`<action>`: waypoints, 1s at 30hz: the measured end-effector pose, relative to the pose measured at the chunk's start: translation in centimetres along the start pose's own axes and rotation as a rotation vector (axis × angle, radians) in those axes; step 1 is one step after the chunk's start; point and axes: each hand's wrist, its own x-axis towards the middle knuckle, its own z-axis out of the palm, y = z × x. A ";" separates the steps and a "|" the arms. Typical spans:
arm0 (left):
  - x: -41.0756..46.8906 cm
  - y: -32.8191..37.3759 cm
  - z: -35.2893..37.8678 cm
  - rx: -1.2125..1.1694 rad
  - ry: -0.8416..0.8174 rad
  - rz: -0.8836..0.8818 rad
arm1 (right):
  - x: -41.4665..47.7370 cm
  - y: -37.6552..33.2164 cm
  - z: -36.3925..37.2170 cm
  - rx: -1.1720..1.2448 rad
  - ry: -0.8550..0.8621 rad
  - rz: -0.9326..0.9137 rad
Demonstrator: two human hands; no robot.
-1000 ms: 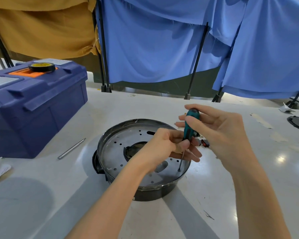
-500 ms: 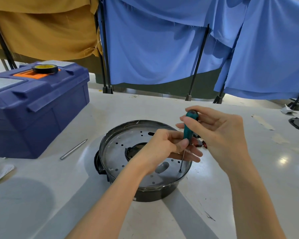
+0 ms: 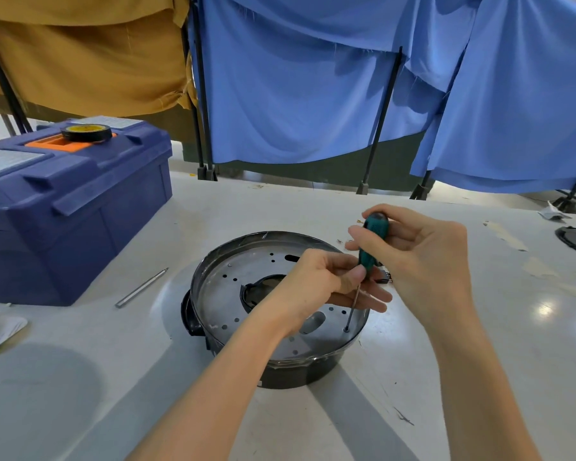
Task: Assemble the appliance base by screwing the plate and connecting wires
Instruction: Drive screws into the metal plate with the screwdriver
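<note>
Screwdriver (image 3: 367, 257) stands on plate (image 3: 226, 294).
Right hand (image 3: 426, 257) grips its handle; left hand (image 3: 316, 281) pinches it lower, tip in a hole.

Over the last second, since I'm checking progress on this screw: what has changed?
Nothing has visibly moved. The right hand still grips the screwdriver by its handle, the left hand pinches it lower down, and its tip sits in the same hole near the plate edge.
</note>
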 end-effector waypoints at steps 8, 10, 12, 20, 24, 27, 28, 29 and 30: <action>0.1 -0.1 0.0 0.118 0.073 0.037 | -0.5 0.2 1.4 -0.341 0.308 -0.067; 0.0 -0.2 -0.3 0.214 0.134 0.043 | -0.2 -0.4 1.3 -0.317 0.257 -0.056; 0.1 -0.4 -0.7 0.311 0.211 0.026 | 0.0 -0.8 0.6 -0.236 0.280 -0.071; 0.1 -1.1 -2.1 1.089 0.372 -0.115 | 2.4 1.5 -3.9 -0.248 0.267 -0.013; 0.1 -1.3 -2.2 1.126 0.196 -0.213 | 1.9 4.6 -1.2 -0.399 -0.147 0.210; -0.1 -1.3 -2.3 1.149 0.172 -0.186 | 1.0 5.9 0.2 -0.522 -0.326 0.212; -0.3 -1.3 -2.4 1.147 0.163 -0.189 | 0.9 6.0 0.2 -0.532 -0.348 0.213; -0.4 -1.3 -2.5 1.138 0.147 -0.197 | 0.8 6.1 0.1 -0.529 -0.364 0.229; -0.6 -1.2 -2.6 1.126 0.126 -0.203 | 0.8 6.0 -0.3 -0.528 -0.388 0.251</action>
